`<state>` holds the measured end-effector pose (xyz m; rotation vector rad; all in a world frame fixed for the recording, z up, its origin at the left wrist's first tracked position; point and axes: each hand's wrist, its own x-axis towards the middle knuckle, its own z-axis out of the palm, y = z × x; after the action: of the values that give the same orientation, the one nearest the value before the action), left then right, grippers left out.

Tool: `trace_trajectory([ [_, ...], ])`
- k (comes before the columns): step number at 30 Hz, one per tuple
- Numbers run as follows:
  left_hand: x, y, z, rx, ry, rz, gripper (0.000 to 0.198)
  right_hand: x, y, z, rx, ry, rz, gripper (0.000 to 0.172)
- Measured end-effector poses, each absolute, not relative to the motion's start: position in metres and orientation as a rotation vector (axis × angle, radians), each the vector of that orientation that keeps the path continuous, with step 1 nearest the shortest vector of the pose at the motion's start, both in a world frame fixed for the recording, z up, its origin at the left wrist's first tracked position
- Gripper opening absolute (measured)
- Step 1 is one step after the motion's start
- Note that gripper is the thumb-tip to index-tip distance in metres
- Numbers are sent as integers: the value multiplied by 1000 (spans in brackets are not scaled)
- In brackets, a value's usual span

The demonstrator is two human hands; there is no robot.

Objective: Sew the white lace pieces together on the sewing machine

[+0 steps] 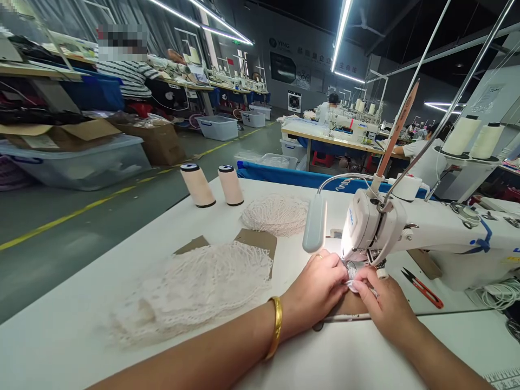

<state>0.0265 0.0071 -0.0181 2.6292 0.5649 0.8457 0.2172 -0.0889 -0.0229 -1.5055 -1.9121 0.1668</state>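
Note:
A small piece of white lace fabric lies under the needle area of a white sewing machine. My left hand, with a gold bangle at the wrist, has its fingers closed on the left side of the lace. From the right, my right hand pinches the lace's near edge between thumb and fingers. Much of the piece is hidden by my fingers and the machine head. Left of my hands a large pile of white lace pieces rests on brown card, with a smaller lace pile behind it.
Two peach thread cones stand at the table's far left edge. Red-handled thread snips lie right of my right hand. A grey lamp hangs beside the machine head. Beyond are a person in a striped shirt and plastic bins.

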Motion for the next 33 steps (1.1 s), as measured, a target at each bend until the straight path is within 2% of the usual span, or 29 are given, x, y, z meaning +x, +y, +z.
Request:
trace_trajectory([
  [4,21,5,-17,2752,432,906,26,221,-97,-14,-1409,-2154,151,14],
  [8,8,-4,-14,2788,315,896,19,223,-108,-3,-1368,-2356,176,6],
  [24,8,-2,-15,2852,367,877,18,225,-101,-10,-1560,-2341,91,10],
  [33,8,-4,-17,2852,344,909,23,226,-100,-17,-1475,-2317,4,16],
])
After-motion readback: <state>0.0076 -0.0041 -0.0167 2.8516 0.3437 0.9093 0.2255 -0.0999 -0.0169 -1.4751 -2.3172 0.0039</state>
